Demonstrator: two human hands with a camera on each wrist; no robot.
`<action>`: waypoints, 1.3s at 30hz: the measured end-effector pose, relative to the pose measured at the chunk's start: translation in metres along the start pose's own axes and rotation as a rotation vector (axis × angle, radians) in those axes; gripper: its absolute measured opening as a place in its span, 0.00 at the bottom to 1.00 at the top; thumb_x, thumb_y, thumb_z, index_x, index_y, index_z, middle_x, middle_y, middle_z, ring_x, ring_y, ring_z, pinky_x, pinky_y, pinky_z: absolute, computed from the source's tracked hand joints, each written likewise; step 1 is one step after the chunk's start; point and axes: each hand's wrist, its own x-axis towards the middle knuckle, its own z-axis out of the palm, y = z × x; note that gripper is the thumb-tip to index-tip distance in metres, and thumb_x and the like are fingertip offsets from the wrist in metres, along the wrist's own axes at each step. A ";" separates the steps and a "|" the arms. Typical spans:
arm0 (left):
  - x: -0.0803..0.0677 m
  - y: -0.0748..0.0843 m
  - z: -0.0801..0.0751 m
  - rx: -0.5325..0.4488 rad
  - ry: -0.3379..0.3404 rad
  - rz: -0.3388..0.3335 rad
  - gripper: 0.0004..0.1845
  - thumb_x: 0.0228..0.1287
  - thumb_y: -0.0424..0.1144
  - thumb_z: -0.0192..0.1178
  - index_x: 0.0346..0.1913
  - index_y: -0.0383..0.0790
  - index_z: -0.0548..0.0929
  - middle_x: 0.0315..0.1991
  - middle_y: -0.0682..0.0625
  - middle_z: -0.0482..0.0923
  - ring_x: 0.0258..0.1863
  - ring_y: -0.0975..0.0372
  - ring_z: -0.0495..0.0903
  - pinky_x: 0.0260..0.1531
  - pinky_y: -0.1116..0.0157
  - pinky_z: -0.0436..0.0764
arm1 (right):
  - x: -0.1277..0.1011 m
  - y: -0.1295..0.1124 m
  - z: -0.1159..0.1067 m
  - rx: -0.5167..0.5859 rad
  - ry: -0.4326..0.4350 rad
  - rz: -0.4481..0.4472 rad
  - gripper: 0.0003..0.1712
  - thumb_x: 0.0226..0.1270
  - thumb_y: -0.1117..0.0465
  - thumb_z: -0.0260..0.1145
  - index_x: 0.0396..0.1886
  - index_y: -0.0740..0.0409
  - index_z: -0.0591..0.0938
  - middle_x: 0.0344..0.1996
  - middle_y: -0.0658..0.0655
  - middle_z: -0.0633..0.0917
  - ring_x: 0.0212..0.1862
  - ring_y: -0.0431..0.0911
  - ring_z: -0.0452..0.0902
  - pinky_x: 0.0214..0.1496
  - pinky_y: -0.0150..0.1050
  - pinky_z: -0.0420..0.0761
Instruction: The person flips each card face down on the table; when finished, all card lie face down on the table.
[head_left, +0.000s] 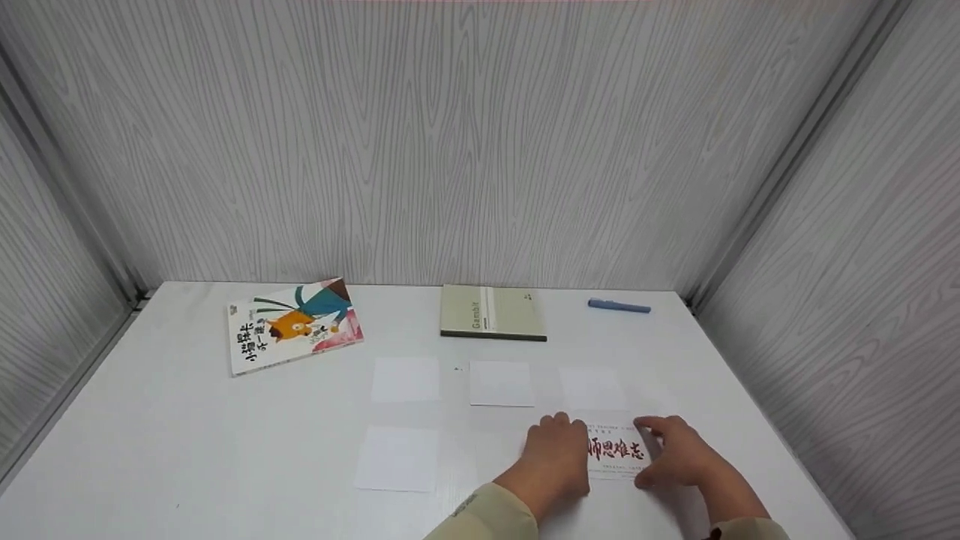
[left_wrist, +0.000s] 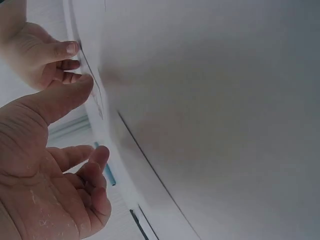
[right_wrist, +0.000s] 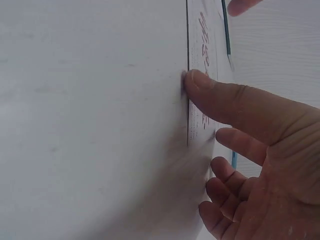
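A white table (head_left: 187,450) fills the lower half of the head view, boxed in by grey wood-grain walls (head_left: 480,150) on three sides. Things lie flat and spread apart on it, so each can be reached without disturbing the others. At the back left a picture book (head_left: 294,325) lies face up and turned at a slant; at the back middle a green notebook (head_left: 493,313) lies square to the wall, and a blue pen (head_left: 619,306) rests well apart to its right. Nearer the person, blank white cards (head_left: 405,379) lie in loose rows, each apart from its neighbours, as if laid out in a grid.

The printed card (head_left: 615,448), with red brush lettering, lies flat near the front right of the table, below the right end of the far row. Both hands frame it: the left hand (head_left: 556,454) rests on its left edge, fingers relaxed and laid flat, likely to steady it; the right hand (head_left: 675,454) sits at its right edge, thumb pressed at the card's near corner with the fingers loosely bent above, seemingly to square or slide it. Neither hand pinches or lifts the card; it stays on the table
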 end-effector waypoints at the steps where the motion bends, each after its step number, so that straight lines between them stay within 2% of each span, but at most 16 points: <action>1: 0.002 0.001 0.001 0.006 0.006 -0.006 0.36 0.40 0.49 0.85 0.55 0.39 0.85 0.39 0.49 0.77 0.40 0.57 0.75 0.47 0.58 0.80 | 0.000 -0.001 0.001 -0.004 -0.001 0.002 0.61 0.30 0.62 0.93 0.73 0.60 0.77 0.61 0.68 0.78 0.64 0.69 0.75 0.66 0.67 0.74; 8: 0.003 0.003 0.000 0.031 0.021 -0.040 0.38 0.40 0.54 0.85 0.53 0.38 0.84 0.39 0.47 0.78 0.42 0.55 0.77 0.48 0.57 0.80 | 0.002 -0.005 0.007 -0.049 -0.026 0.020 0.60 0.31 0.63 0.92 0.73 0.54 0.78 0.61 0.67 0.78 0.65 0.68 0.74 0.65 0.68 0.74; 15: 0.010 0.001 -0.005 -0.038 -0.038 -0.094 0.39 0.38 0.51 0.88 0.56 0.36 0.86 0.41 0.46 0.79 0.44 0.54 0.77 0.53 0.54 0.79 | 0.006 -0.008 0.005 -0.054 -0.032 0.002 0.55 0.31 0.62 0.93 0.68 0.53 0.80 0.60 0.67 0.78 0.65 0.69 0.74 0.65 0.69 0.74; 20: 0.014 0.000 -0.007 -0.040 -0.028 -0.115 0.44 0.35 0.53 0.90 0.56 0.36 0.84 0.42 0.44 0.80 0.45 0.52 0.78 0.53 0.53 0.80 | 0.010 -0.008 0.003 -0.048 -0.032 -0.003 0.54 0.32 0.63 0.93 0.66 0.51 0.80 0.59 0.66 0.78 0.64 0.66 0.75 0.65 0.68 0.75; 25: 0.016 -0.001 -0.006 -0.057 -0.032 -0.126 0.45 0.33 0.55 0.90 0.57 0.38 0.84 0.43 0.44 0.79 0.45 0.52 0.78 0.53 0.53 0.79 | 0.009 -0.006 0.005 -0.024 -0.026 -0.004 0.57 0.31 0.63 0.93 0.67 0.53 0.76 0.57 0.64 0.80 0.60 0.62 0.78 0.63 0.66 0.76; 32: 0.014 0.002 0.001 -0.081 0.009 -0.087 0.44 0.34 0.54 0.90 0.57 0.38 0.83 0.42 0.46 0.76 0.43 0.55 0.74 0.51 0.56 0.78 | -0.001 -0.004 0.008 0.101 -0.005 0.024 0.62 0.32 0.71 0.90 0.72 0.58 0.69 0.43 0.56 0.83 0.43 0.49 0.81 0.53 0.53 0.82; 39: 0.010 -0.003 0.002 -0.097 0.031 -0.028 0.46 0.32 0.57 0.89 0.58 0.40 0.83 0.42 0.49 0.73 0.43 0.57 0.71 0.49 0.56 0.76 | -0.010 -0.002 0.006 0.149 -0.033 -0.033 0.60 0.37 0.73 0.87 0.73 0.65 0.66 0.39 0.55 0.83 0.39 0.48 0.80 0.46 0.45 0.82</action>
